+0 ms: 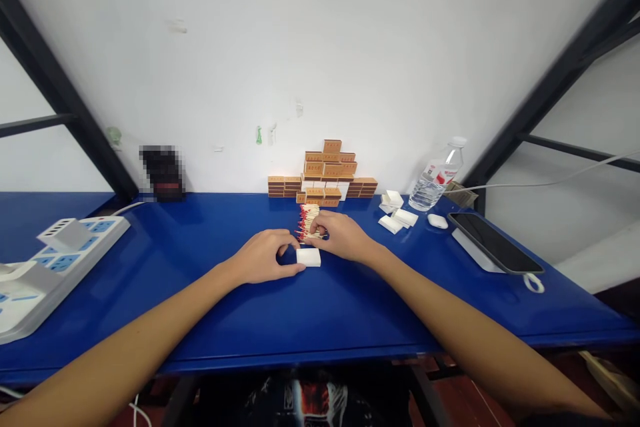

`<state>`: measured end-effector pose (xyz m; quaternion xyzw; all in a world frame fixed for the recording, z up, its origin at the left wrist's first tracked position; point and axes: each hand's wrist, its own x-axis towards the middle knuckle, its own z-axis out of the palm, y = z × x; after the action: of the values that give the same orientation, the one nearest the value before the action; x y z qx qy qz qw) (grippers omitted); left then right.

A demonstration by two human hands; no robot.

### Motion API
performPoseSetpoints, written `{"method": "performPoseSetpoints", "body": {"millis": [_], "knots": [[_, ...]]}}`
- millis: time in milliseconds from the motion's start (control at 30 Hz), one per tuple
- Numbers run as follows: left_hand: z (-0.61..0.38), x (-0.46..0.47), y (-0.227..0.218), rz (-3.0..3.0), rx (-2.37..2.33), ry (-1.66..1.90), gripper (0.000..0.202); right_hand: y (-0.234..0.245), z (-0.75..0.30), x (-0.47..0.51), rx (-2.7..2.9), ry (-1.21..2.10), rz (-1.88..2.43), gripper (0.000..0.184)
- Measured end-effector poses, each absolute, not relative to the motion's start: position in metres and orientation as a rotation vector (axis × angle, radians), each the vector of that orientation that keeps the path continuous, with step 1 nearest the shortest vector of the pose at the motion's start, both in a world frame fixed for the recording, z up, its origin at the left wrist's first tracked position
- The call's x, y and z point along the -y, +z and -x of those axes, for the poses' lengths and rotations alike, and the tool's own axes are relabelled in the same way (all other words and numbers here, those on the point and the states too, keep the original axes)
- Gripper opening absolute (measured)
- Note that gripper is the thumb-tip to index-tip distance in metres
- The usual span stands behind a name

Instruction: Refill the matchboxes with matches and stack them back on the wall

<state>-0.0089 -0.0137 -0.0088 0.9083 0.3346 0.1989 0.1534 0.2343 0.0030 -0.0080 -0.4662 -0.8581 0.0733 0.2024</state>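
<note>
A small white matchbox tray lies on the blue table. At its left end, my left hand grips it, thumb on the near corner and index finger on the far one. Just beyond the tray lies a pile of red-tipped matches, their heads toward the left. Over the pile's right side, my right hand has its fingers pinched together at the matches. Its fingertips partly cover the pile, so how many matches they hold cannot be made out.
Orange-brown matchboxes are stacked against the wall behind the matches. On the right are several white trays, a water bottle, a white earphone case and a phone. A power strip lies at the left.
</note>
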Motion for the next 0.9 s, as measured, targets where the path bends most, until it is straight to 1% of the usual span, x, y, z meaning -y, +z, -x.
{"method": "performPoseSetpoints", "body": {"millis": [200, 400, 500, 733, 900], "knots": [[0.011, 0.014, -0.007, -2.636, -0.976, 0.542, 0.034, -0.004, -0.235, 0.000, 2.541, -0.009, 1.288, 0.022], [0.011, 0.015, -0.007, -2.675, -0.961, 0.541, 0.038, 0.004, -0.231, 0.008, 2.701, -0.229, 1.369, 0.027], [0.011, 0.016, -0.007, -2.680, -0.958, 0.544, 0.038, 0.006, -0.230, 0.010, 2.717, -0.243, 1.367, 0.025], [0.011, 0.016, -0.006, -2.685, -0.963, 0.544, 0.039, 0.007, -0.238, 0.006, 2.695, -0.230, 1.377, 0.028], [0.011, 0.016, -0.006, -2.667, -0.994, 0.545, 0.037, 0.009, -0.249, 0.002, 2.632, -0.188, 1.372, 0.023]]}}
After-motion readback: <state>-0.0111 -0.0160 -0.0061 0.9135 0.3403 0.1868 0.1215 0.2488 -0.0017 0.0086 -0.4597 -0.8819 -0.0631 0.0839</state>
